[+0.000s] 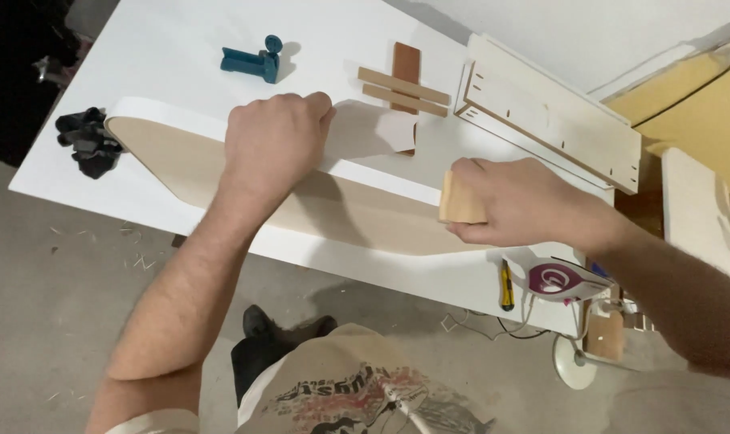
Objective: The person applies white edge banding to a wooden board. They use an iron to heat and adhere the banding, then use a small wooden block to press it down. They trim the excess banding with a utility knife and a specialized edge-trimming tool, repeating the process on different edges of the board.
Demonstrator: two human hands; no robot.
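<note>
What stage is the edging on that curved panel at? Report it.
Done: white edge banding already runs along the top edge of the curved wooden panel standing on the white table. In hand: the left hand grips the panel's top, and the right hand presses a small wooden block against the edge. Left: cannot tell whether the band is bonded or trimmed beyond the block.

A woodworking workshop: wood strips (402, 90) lie at twelve o'clock on a white worktable (172, 48), slotted plywood panels (551, 112) at two o'clock, shavings litter the concrete floor (59, 265) at eight o'clock.
</note>
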